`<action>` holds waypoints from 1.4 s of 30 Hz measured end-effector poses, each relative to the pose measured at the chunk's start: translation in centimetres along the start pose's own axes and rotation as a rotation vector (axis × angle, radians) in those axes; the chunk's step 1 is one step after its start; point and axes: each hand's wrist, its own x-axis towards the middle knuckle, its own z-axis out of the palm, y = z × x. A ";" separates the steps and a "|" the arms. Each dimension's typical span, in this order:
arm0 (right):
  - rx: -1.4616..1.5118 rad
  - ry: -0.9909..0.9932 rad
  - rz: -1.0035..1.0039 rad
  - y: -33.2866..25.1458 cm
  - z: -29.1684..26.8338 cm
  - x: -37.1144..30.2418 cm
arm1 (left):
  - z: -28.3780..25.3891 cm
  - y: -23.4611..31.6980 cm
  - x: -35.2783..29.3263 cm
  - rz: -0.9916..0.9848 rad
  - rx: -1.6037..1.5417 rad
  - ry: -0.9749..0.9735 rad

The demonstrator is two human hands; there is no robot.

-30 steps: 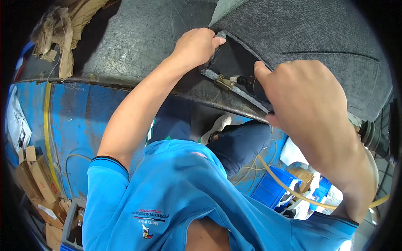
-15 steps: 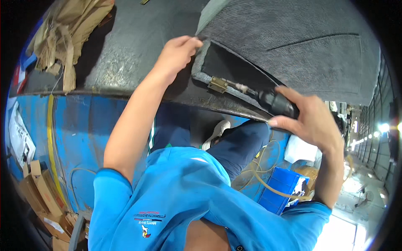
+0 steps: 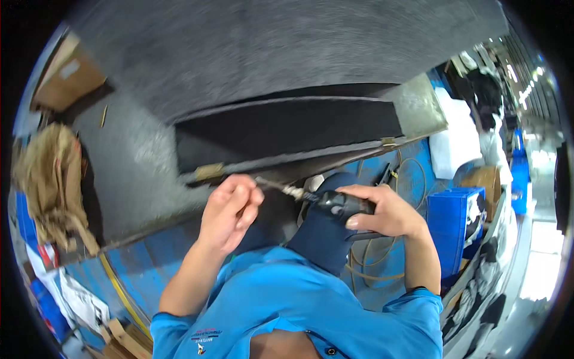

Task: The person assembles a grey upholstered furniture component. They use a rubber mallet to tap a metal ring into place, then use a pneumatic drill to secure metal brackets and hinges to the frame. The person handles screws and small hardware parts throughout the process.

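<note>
My right hand [image 3: 382,212] grips a black air gun [image 3: 338,203] with a brass fitting and a thin metal nozzle pointing left. My left hand [image 3: 230,209] pinches the tip of that nozzle with closed fingers. Both hands are just below the front edge of a grey felt-covered worktable [image 3: 137,173]. A black fabric flap [image 3: 287,128] lies folded on the grey surface right above the hands. My knees in dark trousers [image 3: 323,233] are under the tool.
A blue plastic crate [image 3: 454,227] stands at the right, with a coiled yellowish hose [image 3: 371,263] on the blue floor. Brown cloth scraps [image 3: 45,185] hang at the left. A cardboard box [image 3: 66,81] sits at the table's far left. Clutter lines the right side.
Both hands have come down off the table edge. The right hand pulled the air gun toward my lap, and the left hand left the black flap and took hold of the nozzle tip.
</note>
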 end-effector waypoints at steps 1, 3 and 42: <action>0.013 -0.015 -0.052 0.9 -1.0 0.3 | 0.3 -0.4 0.6 0.022 0.072 -0.003; 0.063 -0.039 -0.123 2.1 -3.1 0.3 | 2.0 -1.3 1.9 0.003 0.141 0.067; -0.007 0.314 0.008 -31.1 -31.7 -22.5 | 53.9 20.5 5.6 0.045 -0.001 0.011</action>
